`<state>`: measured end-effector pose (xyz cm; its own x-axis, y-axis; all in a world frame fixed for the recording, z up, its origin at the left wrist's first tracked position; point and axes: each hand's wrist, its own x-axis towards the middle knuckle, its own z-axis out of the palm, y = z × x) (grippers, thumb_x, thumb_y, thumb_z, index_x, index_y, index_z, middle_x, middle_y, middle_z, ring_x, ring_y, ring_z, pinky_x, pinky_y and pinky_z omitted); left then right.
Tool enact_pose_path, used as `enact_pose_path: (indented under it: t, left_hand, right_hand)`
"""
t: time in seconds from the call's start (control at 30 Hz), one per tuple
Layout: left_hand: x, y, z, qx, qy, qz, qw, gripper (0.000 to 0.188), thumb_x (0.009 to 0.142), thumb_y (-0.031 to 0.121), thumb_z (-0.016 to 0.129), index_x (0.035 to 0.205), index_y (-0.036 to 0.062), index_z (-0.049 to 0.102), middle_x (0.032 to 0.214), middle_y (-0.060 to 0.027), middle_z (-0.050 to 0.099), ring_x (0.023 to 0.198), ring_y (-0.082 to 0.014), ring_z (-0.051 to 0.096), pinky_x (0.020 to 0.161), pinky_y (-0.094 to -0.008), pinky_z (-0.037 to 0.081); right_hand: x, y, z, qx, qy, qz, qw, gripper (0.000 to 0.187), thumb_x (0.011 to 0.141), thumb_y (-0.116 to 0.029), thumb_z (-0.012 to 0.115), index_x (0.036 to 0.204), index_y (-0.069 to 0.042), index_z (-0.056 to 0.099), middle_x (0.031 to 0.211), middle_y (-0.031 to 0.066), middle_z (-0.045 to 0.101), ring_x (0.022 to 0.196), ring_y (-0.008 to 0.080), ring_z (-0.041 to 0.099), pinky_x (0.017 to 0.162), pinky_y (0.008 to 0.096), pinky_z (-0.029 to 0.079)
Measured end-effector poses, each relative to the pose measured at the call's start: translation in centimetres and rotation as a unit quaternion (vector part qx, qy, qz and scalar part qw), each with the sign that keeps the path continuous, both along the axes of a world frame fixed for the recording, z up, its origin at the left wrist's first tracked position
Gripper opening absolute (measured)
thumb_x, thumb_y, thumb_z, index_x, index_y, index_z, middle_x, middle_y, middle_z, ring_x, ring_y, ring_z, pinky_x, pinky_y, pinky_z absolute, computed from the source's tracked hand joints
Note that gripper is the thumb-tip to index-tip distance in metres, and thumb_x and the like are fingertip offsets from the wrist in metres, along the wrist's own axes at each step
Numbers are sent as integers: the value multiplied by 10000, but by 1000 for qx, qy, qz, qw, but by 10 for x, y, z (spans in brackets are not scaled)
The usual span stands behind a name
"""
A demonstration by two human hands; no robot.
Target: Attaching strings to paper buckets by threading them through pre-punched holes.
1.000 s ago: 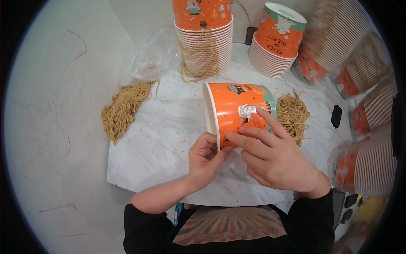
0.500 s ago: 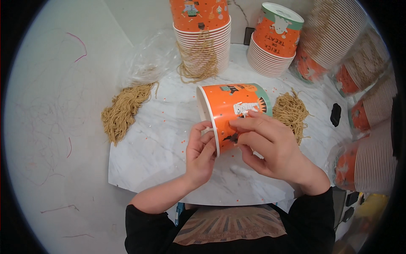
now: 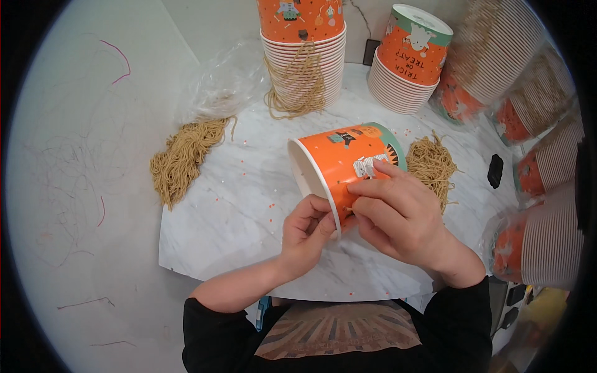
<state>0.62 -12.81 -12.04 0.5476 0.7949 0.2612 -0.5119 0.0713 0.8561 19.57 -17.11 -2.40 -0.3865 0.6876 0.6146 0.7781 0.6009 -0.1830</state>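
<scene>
An orange paper bucket with a green base band and printed figures lies tipped on its side, its white-rimmed mouth facing left. My left hand pinches that rim at its lower edge, some fingertips inside the mouth. My right hand is against the bucket's outer side, fingers bent and drawn together. A tiny pale bit shows at its fingertips, too small to name. Right of the bucket lies a bundle of tan cord, partly behind my right hand. A second tan cord bundle hangs over the table's left edge.
A tall stack of buckets draped with cord stands at the back, beside a clear plastic bag. Another inverted stack is right of it. Plastic-wrapped stacks line the right side. A small black object lies on the marbled table.
The bucket has tilted, its mouth edge dropping toward me. My left hand has shifted right along with the rim, its fingers now closer together. My right hand stays at the bucket's side.
</scene>
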Motion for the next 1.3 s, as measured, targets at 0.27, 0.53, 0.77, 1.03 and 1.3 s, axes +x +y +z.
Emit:
enact_pose_path:
  t: [0.27,0.53,0.77,1.03,1.3]
  left_hand:
    - [-8,9,-14,-111,-69,-53,990,87,1074,115,515,1038,36,507,1070,-61,656,916,-84,613,818,-252,510]
    - [2,2,13,-147,5,18,989,135,1093,158,466,1100,34,520,1117,-80,668,1031,-114,654,879,-318,558]
    - [-6,9,-4,-161,-86,-49,982,166,1072,118,515,1188,1,535,1149,-91,670,1060,-136,662,916,-324,563]
    - [-6,7,-8,-55,-43,-26,997,240,1051,87,553,1265,-21,544,1183,-101,670,1081,-152,664,934,-317,550]
    - [-5,8,-11,-37,-55,-47,997,253,1037,14,532,1287,-26,529,1224,-117,656,1117,-172,663,960,-324,556]
  right_hand:
    - [-2,-1,0,12,-20,-1,1000,336,687,-153,824,960,-42,663,1050,80,669,874,221,681,986,467,561]
    - [-4,1,-4,25,-18,-7,999,314,689,-145,811,947,-41,666,1011,77,675,878,218,686,984,462,563]
    - [-5,2,-4,35,-16,-8,999,301,684,-127,802,940,-39,669,986,76,674,876,217,690,976,462,569]
    - [-7,1,-6,51,-19,-18,998,249,700,-120,770,915,-42,671,959,73,674,843,206,690,960,454,579]
    - [-8,0,-8,67,-42,-23,997,213,706,-94,725,905,-39,672,939,74,664,811,198,677,956,456,581]
